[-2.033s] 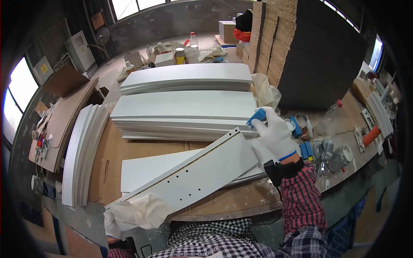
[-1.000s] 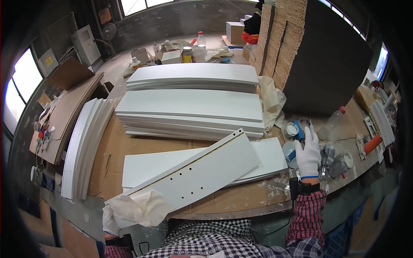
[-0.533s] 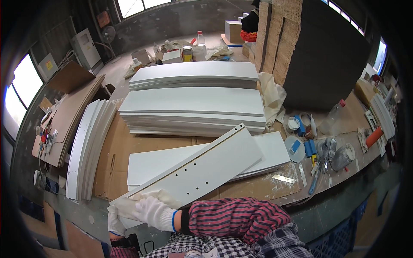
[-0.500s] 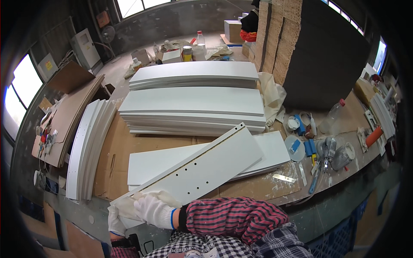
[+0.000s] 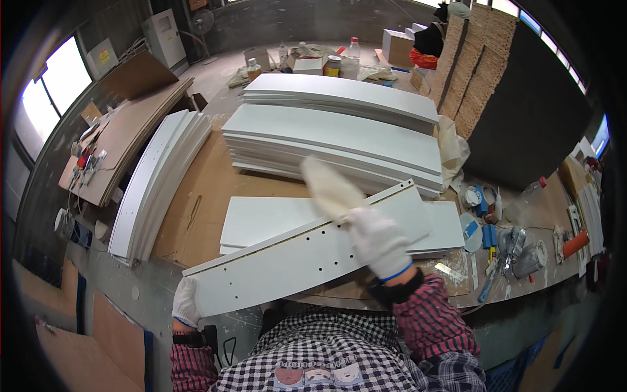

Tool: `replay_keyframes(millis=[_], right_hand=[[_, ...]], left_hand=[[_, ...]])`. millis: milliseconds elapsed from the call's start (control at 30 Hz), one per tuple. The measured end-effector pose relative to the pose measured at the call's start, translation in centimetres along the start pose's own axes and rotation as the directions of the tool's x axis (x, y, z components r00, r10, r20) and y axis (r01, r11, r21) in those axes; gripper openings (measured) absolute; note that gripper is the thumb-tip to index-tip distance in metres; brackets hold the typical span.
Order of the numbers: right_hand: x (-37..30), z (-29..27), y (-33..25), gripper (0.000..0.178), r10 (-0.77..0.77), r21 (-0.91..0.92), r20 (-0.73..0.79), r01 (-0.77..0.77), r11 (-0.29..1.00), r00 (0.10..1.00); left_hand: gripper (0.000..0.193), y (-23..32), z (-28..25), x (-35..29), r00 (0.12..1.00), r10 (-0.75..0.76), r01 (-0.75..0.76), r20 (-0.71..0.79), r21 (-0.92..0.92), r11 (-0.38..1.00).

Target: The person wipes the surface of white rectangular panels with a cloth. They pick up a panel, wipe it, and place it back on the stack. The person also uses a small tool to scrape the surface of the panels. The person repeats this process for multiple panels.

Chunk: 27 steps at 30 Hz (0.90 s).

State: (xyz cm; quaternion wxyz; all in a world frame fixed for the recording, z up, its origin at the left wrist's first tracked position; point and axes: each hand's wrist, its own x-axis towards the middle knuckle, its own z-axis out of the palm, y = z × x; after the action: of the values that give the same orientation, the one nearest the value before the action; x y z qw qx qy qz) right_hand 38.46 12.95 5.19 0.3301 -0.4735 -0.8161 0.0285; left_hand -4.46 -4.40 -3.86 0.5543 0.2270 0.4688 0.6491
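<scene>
My left hand (image 5: 186,303), in a white knit glove, is closed on the near left end of a white board (image 5: 274,277) with a row of drilled holes and a brownish line along its far edge. The board lies slanted over other white boards (image 5: 264,212). Over the board's right half, my gloved right hand (image 5: 379,242) grips a cream cloth (image 5: 330,189). The cloth sticks out beyond the board's far edge and is blurred by motion.
Stacks of white boards (image 5: 333,134) stand beyond, with more boards (image 5: 153,176) at the left. A tall pile of dark-faced panels (image 5: 535,104) rises at the right. Near it lie a putty tub (image 5: 471,196), a clear bottle (image 5: 526,199) and a blue-handled tool (image 5: 486,287).
My right hand has swept the cloth from the board's left end up and right along it. My left hand stays at that end. The view has also shifted.
</scene>
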Motion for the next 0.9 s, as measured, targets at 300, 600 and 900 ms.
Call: replay_keyframes(millis=[300, 600, 900], right_hand=[[-3.9, -3.5, 7.3, 0.019, 0.177, -0.230, -0.273, -0.243, 0.943, 0.946], [-8.7, -0.7, -5.8, 0.018, -0.363, 0.426, 0.553, 0.120, 0.897, 0.750], [-9.6, -0.9, -5.7, 0.027, -0.026, 0.308, 0.784, -0.352, 0.884, 0.620]], left_hand=[[0.052, 0.1, -0.6, -0.6, 0.986, -0.162, 0.164, 0.030, -0.110, 0.980], [0.053, 1.4, 1.0, -2.9, 0.999, -0.037, 0.038, 0.004, -0.143, 0.989], [0.056, 5.0, -1.5, -7.9, 0.955, 0.270, -0.296, -0.123, -0.355, 0.887]])
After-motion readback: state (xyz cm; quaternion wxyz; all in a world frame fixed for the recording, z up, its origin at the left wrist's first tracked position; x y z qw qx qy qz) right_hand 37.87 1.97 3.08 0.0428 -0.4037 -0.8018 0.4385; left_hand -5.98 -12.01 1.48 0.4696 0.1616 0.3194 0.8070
